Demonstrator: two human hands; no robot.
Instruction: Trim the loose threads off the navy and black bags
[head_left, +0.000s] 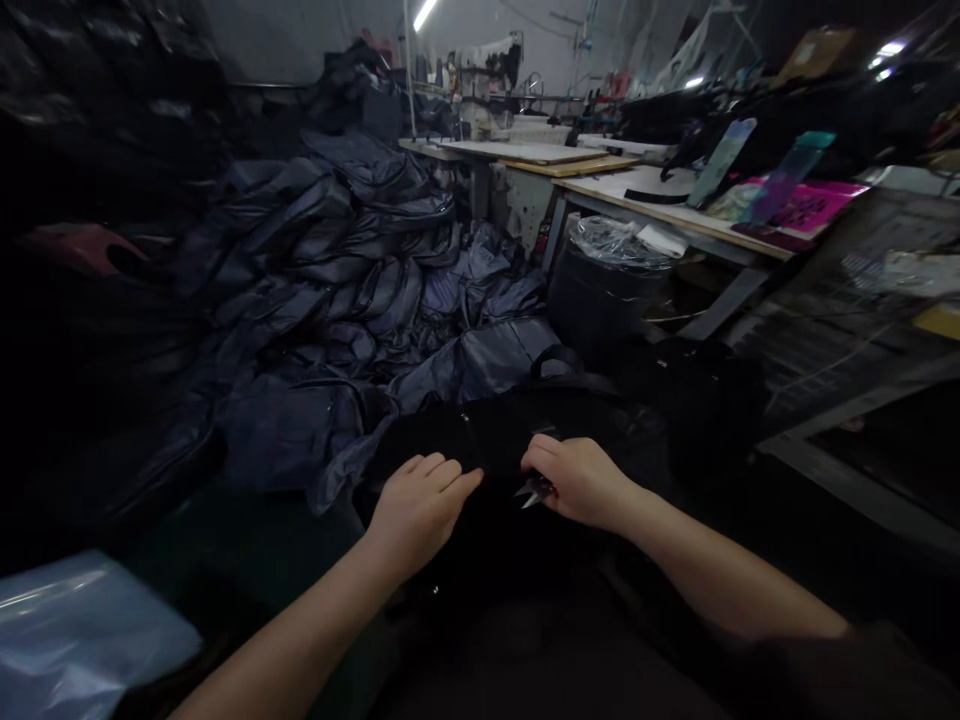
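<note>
A black bag (431, 435) lies across my lap, its outline hard to make out in the dark. My left hand (416, 505) is closed on the bag's near edge, thumb and forefinger pointing to the right. To the right of it, my right hand (581, 480) is curled closed, with the pointed metal blades of small thread snips (534, 493) sticking out below the fingers. The fingertips of that hand also touch the bag's fabric. A small shiny zipper pull (466, 418) shows on the bag between and beyond my hands.
A large heap of dark blue-grey bags (352, 230) fills the floor ahead. Sewing tables (630, 190) stand at the right, with a dark plastic-lined bin (600, 300) beside them. A clear-wrapped pale blue package (82, 630) lies at the lower left.
</note>
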